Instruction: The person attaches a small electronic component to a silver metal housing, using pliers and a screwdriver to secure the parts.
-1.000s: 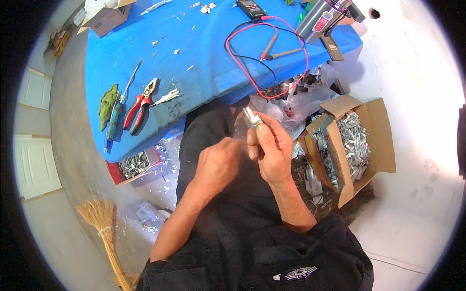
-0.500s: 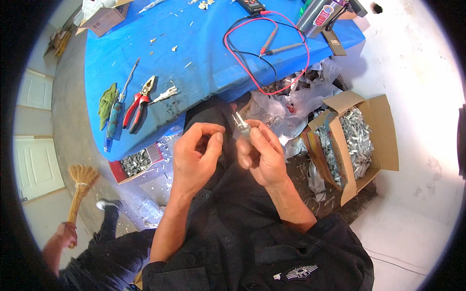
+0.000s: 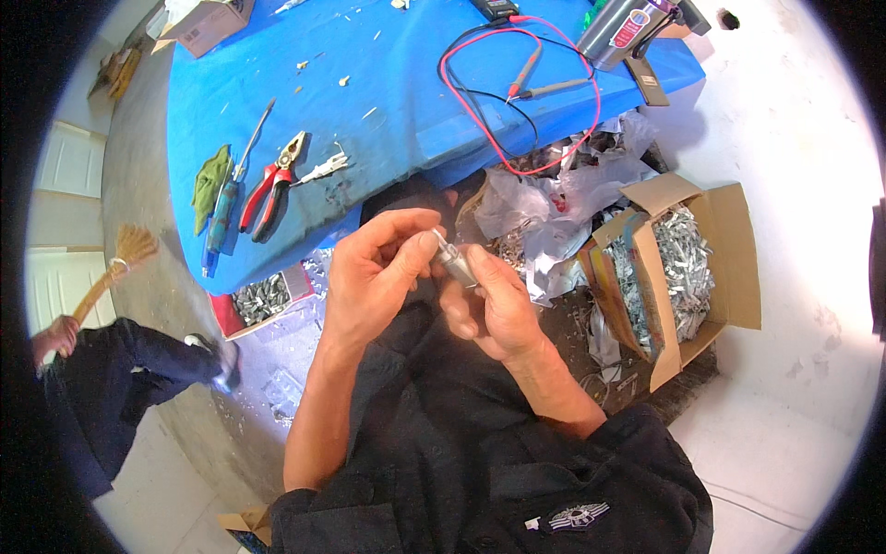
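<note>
Over my lap, my right hand (image 3: 494,305) pinches a small greyish-white part with thin metal prongs (image 3: 455,262) between thumb and fingers. Its exact kind is too small to tell. My left hand (image 3: 377,268) has thumb and forefinger closed at the pronged end, which they partly cover. Beyond the left hand, on the blue-covered table (image 3: 388,120), lie red-handled pliers (image 3: 271,189) with open jaws. Beside them are a white piece with thin leads (image 3: 323,168), a screwdriver with a blue taped handle (image 3: 221,212) and a crumpled green cloth (image 3: 212,187).
A multimeter (image 3: 495,9) with red and black leads and a steel mug (image 3: 628,32) stand at the table's far right. A carton of metal scraps (image 3: 688,277) sits at right, a red-and-white box of grey parts (image 3: 263,303) under the table. At left, another person holds a broom (image 3: 115,268).
My left thumb and forefinger have come to the pronged end of the small part, which has tilted toward them. The person with the broom has moved further left.
</note>
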The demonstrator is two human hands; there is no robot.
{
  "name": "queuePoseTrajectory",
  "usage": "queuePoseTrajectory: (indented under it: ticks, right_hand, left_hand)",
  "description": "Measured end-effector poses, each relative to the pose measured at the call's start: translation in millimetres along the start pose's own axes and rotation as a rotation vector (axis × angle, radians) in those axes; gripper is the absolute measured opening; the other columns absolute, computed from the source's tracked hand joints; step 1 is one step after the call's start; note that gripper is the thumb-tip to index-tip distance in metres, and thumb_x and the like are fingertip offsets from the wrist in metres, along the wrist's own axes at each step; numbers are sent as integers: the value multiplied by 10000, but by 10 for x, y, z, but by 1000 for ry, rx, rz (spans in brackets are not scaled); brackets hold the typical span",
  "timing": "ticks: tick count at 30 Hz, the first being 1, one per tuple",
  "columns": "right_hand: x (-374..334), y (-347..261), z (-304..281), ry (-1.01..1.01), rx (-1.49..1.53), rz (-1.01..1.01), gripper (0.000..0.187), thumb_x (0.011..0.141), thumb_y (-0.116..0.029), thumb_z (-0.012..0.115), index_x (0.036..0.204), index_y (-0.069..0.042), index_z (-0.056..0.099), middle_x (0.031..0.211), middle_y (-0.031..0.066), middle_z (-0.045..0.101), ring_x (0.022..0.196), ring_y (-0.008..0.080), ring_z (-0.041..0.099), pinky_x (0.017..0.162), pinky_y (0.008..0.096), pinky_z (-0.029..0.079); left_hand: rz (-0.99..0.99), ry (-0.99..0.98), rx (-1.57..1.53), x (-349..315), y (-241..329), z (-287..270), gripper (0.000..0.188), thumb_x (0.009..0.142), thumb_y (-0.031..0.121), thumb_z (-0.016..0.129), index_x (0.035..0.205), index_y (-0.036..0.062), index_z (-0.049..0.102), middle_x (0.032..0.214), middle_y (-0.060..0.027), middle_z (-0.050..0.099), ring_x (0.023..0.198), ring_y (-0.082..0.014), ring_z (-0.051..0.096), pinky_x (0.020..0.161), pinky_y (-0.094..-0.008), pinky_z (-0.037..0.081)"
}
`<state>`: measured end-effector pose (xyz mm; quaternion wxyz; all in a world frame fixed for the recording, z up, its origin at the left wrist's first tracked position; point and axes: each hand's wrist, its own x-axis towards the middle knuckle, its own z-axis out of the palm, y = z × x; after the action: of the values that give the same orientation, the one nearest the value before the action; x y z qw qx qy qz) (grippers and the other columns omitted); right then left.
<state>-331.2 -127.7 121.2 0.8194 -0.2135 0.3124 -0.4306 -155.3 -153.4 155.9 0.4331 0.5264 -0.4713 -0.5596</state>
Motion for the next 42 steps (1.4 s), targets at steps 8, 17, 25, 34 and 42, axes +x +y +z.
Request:
queuePoseTrajectory:
  ticks: [8,17,25,34,42]
  right_hand:
    - [10,8,-24,67,-96,-38,313,1108,-310,531,1210,-23,599,858,53,663,613,84,560,520,216,419]
    - [7,-30,-28,41,-348,-131,281,1060,-195,624,1260,2,607,943,44,689,688,59,577,589,215,456]
    - [-1,-32,31,135,-572,-273,274,992,-71,698,1232,25,603,988,31,664,819,56,593,710,227,498]
    - [19,41,-37,85,-738,-460,222,972,-54,713,1178,-16,640,1015,33,669,924,107,633,811,275,523]
    - [-2,-9,-25,-55,-783,-515,169,982,-38,690,1140,-17,634,1007,82,687,909,148,660,805,309,535]
  left_hand:
    - [-31,-77,-106,23,-43,-97,167,999,69,679,1143,-13,700,1025,-105,768,731,-90,646,586,-226,507]
    - [37,-28,-148,-32,-163,-127,173,1004,62,679,1156,-18,699,1047,-121,770,813,-125,689,667,-259,565]
    - [41,41,-79,-113,-169,-102,203,975,-15,693,1177,-35,685,1078,-145,771,892,-146,719,719,-272,591]
    - [137,50,91,-286,-168,-91,169,970,-13,694,1134,-28,734,998,-64,765,847,-98,699,717,-240,552]
    - [71,20,-58,-392,-250,-97,158,992,11,659,1129,-43,717,969,-66,732,812,-107,694,688,-240,547]
